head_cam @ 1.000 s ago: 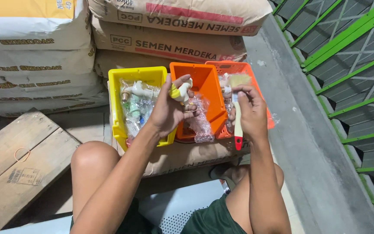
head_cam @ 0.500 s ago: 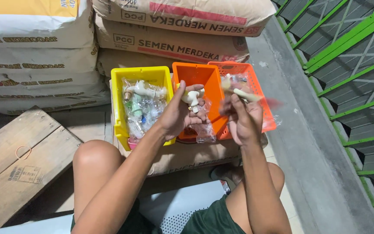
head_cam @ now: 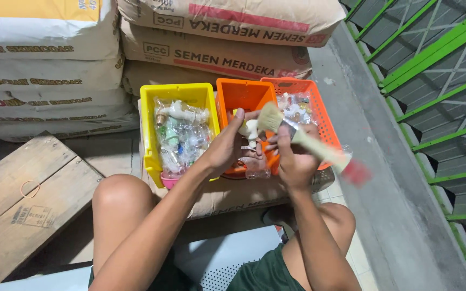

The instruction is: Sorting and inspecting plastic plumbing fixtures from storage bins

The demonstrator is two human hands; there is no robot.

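While the left hand (head_cam: 227, 148) grips a small white plastic fitting (head_cam: 251, 129) over the orange bin (head_cam: 242, 97), thumb up and fingers curled round it, the right hand (head_cam: 295, 161) holds a paintbrush (head_cam: 308, 144). Right fingers closed in a fist round the brush handle. Brush tilted, pale bristles up-left touching or just beside the fitting, red handle end low-right and motion-blurred. Bristle contact with the fitting is probably there, blur makes it hard to be sure.

Three bins side by side on a cement sack (head_cam: 233, 194) in front of the knees: yellow bin (head_cam: 149, 124) on the left, packed with clear plastic bags of small fittings; orange bin in the middle, mostly hidden behind the hands; red-orange mesh basket (head_cam: 319, 116) on the right, also holding bagged small parts. A pink cap-like piece (head_cam: 169, 182) sits at the yellow bin's near edge.

More sacks (head_cam: 217, 54) stacked behind the bins and to the left. Wooden board (head_cam: 22, 205) lower left, with a rubber band (head_cam: 29, 188) lying on it. Concrete ledge (head_cam: 389, 178) runs along the right, green railing (head_cam: 432, 59) beyond it. Person's bare knees flank the sack, dark green shirt at the bottom edge.
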